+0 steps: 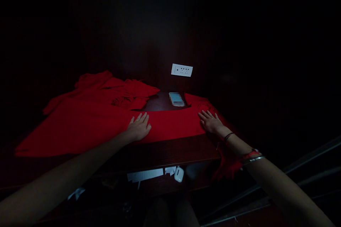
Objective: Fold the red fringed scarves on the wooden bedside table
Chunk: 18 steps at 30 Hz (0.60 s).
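Note:
A long red scarf (173,124) lies across a dark wooden desktop. Its wide left part is loosely heaped and wrinkled at the back, while the strip in the middle is fairly smooth. My left hand (139,127) rests flat on the middle of the strip, fingers spread. Palm down on the scarf's right part is my right hand (211,122), also with its fingers apart. Beyond the right hand the cloth is bunched, and a fringed end hangs over the desk's front edge below my right wrist. Dim light hides the folds' details.
A blurred-out light blue object (176,99) lies behind the strip. On the dark back wall is a white power socket (182,70). The shelf below the desktop holds white papers (146,175) and a small white earbud case (179,174).

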Each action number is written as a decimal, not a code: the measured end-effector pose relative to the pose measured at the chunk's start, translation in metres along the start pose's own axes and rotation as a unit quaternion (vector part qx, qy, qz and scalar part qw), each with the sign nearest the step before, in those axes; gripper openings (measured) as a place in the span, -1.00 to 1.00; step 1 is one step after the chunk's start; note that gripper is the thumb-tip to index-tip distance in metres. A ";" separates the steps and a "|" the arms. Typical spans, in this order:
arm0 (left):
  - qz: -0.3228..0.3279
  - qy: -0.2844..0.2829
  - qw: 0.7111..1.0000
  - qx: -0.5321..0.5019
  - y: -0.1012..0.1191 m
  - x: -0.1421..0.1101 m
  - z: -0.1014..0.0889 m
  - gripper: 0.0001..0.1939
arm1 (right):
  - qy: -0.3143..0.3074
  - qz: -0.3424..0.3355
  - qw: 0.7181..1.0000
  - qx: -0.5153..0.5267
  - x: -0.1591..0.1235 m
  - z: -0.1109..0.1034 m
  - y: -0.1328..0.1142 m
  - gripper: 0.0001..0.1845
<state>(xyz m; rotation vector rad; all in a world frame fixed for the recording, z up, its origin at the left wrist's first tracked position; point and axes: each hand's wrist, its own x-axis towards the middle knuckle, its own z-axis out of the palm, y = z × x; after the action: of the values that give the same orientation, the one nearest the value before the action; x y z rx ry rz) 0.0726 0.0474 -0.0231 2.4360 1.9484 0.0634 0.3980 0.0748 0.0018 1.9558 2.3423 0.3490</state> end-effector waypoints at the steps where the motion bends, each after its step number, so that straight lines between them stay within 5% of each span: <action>1: -0.001 -0.002 1.000 -0.001 0.000 0.000 0.000 -0.44 | 0.010 -0.002 1.000 0.015 0.001 -0.005 -0.007 -0.49; 6: -0.028 0.006 1.000 0.007 -0.002 0.001 0.002 -0.42 | 0.050 -0.145 0.980 0.130 0.012 -0.027 -0.095 -0.42; 9: -0.039 0.007 0.999 0.020 -0.004 0.003 0.005 -0.40 | 0.020 -0.233 0.954 0.189 0.020 -0.028 -0.151 -0.41; 11: -0.037 0.008 0.999 0.030 -0.005 0.003 0.007 -0.40 | -0.014 -0.249 0.948 0.197 0.027 -0.022 -0.168 -0.40; 14: -0.033 0.018 0.998 0.044 -0.006 0.004 0.009 -0.40 | -0.054 -0.220 0.956 0.185 0.037 -0.010 -0.150 -0.41; 18: -0.031 0.018 0.999 0.038 -0.004 0.002 0.006 -0.41 | -0.082 -0.113 0.981 0.132 0.038 0.004 -0.075 -0.43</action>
<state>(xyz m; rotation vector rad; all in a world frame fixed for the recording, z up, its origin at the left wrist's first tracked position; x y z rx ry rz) 0.0691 0.0506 -0.0296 2.4361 2.0766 0.0338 0.3196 0.1001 -0.0149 1.7062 2.5715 -0.1398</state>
